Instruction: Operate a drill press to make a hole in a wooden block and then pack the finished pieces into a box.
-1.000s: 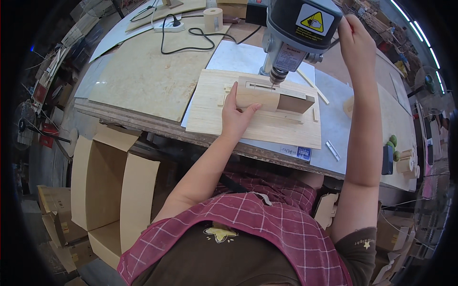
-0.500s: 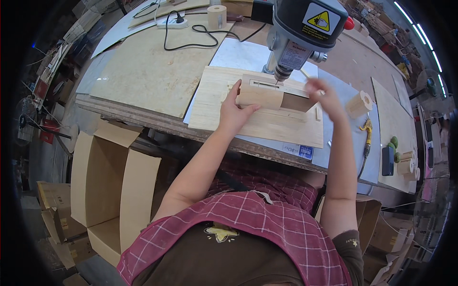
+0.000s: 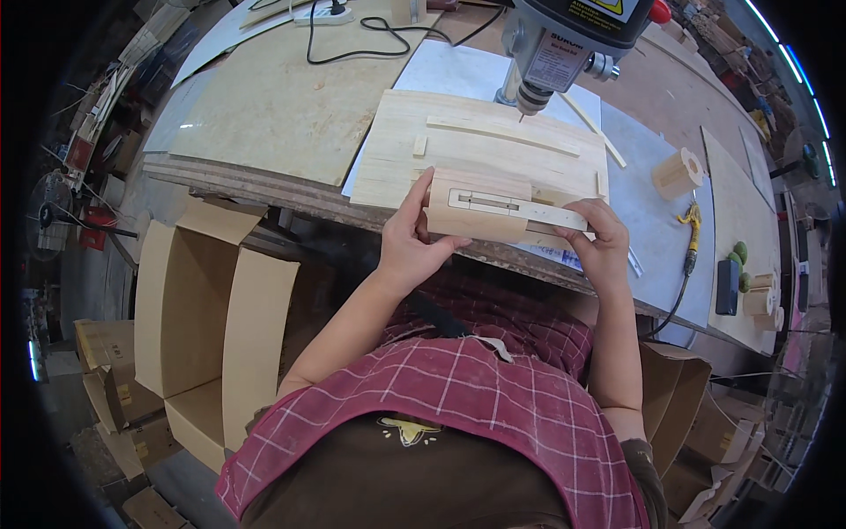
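A pale wooden workpiece with a rounded side (image 3: 471,227) is held near the table's front edge. My left hand (image 3: 408,240) grips its left end, thumb in front and fingers behind. On its top lies a narrow light-coloured strip (image 3: 548,213) with a slotted, outlined part at its left. My right hand (image 3: 604,242) pinches the strip's right end between thumb and fingers. Beyond the hands stands a bench drill press (image 3: 564,57); its chuck and thin bit (image 3: 529,101) point down, apart from the workpiece. Below the bit is a wooden board (image 3: 502,145) with thin battens.
To the right are a wooden cylinder (image 3: 677,174), a yellow-handled tool on a cable (image 3: 692,227), a dark phone-like slab (image 3: 727,286) and green fruit (image 3: 738,254). A black cord (image 3: 357,58) crosses the far left. Open cardboard boxes (image 3: 194,309) stand below the table.
The workpiece has come from under the drill bit toward me, carried by my left hand. My right hand, blurred beside its right end before, now pinches the strip.
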{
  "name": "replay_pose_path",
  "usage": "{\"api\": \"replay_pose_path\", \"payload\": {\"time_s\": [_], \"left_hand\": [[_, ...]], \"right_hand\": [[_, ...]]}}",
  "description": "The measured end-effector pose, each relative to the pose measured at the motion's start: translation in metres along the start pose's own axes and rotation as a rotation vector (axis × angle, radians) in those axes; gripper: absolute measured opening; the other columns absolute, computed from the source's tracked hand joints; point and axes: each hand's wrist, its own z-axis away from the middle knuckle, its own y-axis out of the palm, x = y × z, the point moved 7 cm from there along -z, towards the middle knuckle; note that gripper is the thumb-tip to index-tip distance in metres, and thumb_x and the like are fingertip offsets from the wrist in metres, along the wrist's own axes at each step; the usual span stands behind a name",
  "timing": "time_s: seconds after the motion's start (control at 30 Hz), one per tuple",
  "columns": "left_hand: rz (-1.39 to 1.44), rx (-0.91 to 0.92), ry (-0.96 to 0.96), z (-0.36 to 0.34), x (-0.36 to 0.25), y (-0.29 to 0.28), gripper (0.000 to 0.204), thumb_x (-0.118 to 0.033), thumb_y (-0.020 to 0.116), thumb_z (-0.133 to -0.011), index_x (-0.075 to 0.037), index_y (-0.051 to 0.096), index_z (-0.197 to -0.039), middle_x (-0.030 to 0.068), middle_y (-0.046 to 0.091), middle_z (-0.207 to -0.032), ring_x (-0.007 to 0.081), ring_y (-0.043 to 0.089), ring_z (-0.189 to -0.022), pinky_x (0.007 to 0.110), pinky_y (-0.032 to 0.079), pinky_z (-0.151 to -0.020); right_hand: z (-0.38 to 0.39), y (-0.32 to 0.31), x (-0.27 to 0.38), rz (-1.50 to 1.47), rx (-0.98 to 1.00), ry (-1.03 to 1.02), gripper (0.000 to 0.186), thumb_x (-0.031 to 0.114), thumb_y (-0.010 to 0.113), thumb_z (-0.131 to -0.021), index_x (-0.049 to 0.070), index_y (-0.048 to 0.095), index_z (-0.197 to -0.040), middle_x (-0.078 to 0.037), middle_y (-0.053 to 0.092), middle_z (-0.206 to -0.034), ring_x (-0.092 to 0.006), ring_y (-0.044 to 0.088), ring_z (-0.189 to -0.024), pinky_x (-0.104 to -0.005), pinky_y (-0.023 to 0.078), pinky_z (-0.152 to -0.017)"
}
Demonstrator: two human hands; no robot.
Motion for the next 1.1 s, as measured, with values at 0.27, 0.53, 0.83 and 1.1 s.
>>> {"api": "replay_pose_path", "payload": {"time_s": [0.27,0.53,0.83,1.1], "left_hand": [[-0.073,-0.008,0.14,0.012,-0.023,-0.011,0.089,-0.006,0.08,-0.053,-0.003,0.036,-0.13,0.0043,0.06,-0.091,0.0043,0.042,-0.054,0.017,0.035,-0.045],[-0.117,-0.004,0.236,0.015,-0.04,-0.015,0.088,-0.007,0.081,-0.053,-0.001,0.037,-0.129,0.0048,0.06,-0.091,0.0042,0.042,-0.052,0.016,0.035,-0.044],[-0.382,0.156,0.256,0.016,-0.052,-0.016,0.091,-0.005,0.079,-0.059,-0.001,0.027,-0.133,0.0034,0.057,-0.101,0.0041,0.048,-0.068,0.015,0.037,-0.051],[-0.175,0.226,0.197,0.016,-0.057,-0.043,0.087,-0.005,0.079,-0.057,-0.001,0.033,-0.131,0.0009,0.056,-0.087,0.003,0.04,-0.06,0.016,0.032,-0.053]], "right_hand": [[0.009,-0.009,0.021,-0.052,-0.028,-0.075,0.026,-0.005,0.068,-0.063,0.002,0.062,-0.087,-0.007,0.06,-0.082,-0.0164,0.058,-0.073,-0.0248,0.045,-0.065],[0.012,-0.013,0.032,-0.088,-0.048,-0.108,0.026,-0.004,0.069,-0.063,0.002,0.062,-0.087,-0.007,0.06,-0.082,-0.0157,0.058,-0.073,-0.0239,0.045,-0.064],[0.016,-0.017,0.032,-0.088,-0.055,-0.086,0.027,-0.004,0.07,-0.062,0.002,0.062,-0.086,-0.007,0.061,-0.081,-0.0166,0.059,-0.073,-0.0249,0.045,-0.065],[0.032,-0.049,-0.003,-0.147,0.066,0.158,0.026,-0.005,0.071,-0.059,0.001,0.063,-0.083,-0.004,0.06,-0.079,-0.0121,0.056,-0.072,-0.0224,0.043,-0.066]]}}
